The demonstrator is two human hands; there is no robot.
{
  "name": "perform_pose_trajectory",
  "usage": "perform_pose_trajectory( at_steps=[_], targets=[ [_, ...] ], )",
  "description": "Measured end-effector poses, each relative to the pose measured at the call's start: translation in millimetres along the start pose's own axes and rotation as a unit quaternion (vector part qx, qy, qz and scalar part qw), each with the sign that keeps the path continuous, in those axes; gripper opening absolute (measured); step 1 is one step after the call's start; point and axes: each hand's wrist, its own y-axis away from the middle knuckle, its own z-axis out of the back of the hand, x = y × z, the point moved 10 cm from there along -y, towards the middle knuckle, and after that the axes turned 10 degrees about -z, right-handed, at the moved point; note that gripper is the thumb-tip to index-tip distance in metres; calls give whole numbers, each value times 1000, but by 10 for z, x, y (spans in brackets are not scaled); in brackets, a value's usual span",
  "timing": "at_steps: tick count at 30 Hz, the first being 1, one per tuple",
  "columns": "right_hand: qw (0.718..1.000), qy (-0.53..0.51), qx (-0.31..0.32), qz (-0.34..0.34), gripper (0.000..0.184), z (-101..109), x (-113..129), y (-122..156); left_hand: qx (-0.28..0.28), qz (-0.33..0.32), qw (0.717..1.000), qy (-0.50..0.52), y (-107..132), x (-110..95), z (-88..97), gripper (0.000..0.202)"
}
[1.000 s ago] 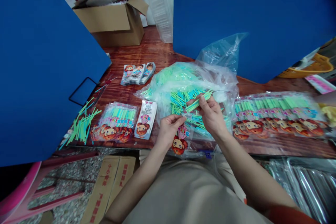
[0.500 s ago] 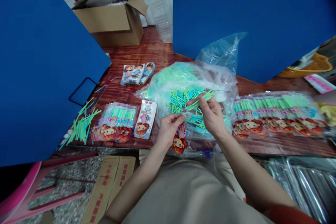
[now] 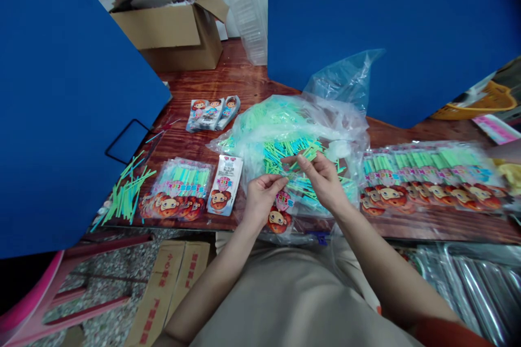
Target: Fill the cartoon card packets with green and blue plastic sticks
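Note:
My left hand [image 3: 262, 198] pinches the top edge of a clear plastic packet [image 3: 280, 219] printed with a cartoon head. Just right of it, my right hand [image 3: 321, 176] is closed on a small bunch of green sticks [image 3: 308, 156], held near the packet's mouth. Below both hands spreads a large clear plastic bag [image 3: 260, 133], lying open and full of loose green and blue sticks [image 3: 280, 153]. To the left lie a stack of printed cards [image 3: 225, 187] and several filled packets [image 3: 179, 187]. A row of filled packets [image 3: 427, 176] overlaps on the right.
Loose sticks [image 3: 126, 195] lie at the table's left end, beside a blue panel [image 3: 61, 119]. Another blue panel [image 3: 386, 27] stands behind the bag. Small printed cards [image 3: 211, 114] lie farther back, before an open cardboard box [image 3: 175, 38]. A yellow basket [image 3: 484, 103] sits at the right.
My right hand has moved slightly left with the green sticks, closer to my left hand. The packet in my left hand has risen a little.

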Motion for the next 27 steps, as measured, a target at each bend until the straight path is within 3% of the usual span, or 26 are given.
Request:
perform_pose_trajectory(
  at_steps=[5,11,16,20,25,27],
  targets=[
    [1000,-12,9,-17,26,-62,-48,-17,-6,-19,1000,5,-21,-31,0,25],
    [996,-82,-9,-15,27,17,3,-35,-9,-4,999,31,-19,2,-4,27],
    [996,79,31,40,36,-62,107,33,-7,2,1000,30,0,-34,-18,28],
    [992,106,28,61,43,-5,115,78,-10,1,999,39,-4,-54,-12,28],
    [964,220,74,129,27,-121,247,134,-21,-13,999,25,-16,-90,0,28],
    [964,221,56,135,22,-72,279,119,-19,-12,999,24,-18,-85,-16,28]
  ],
)
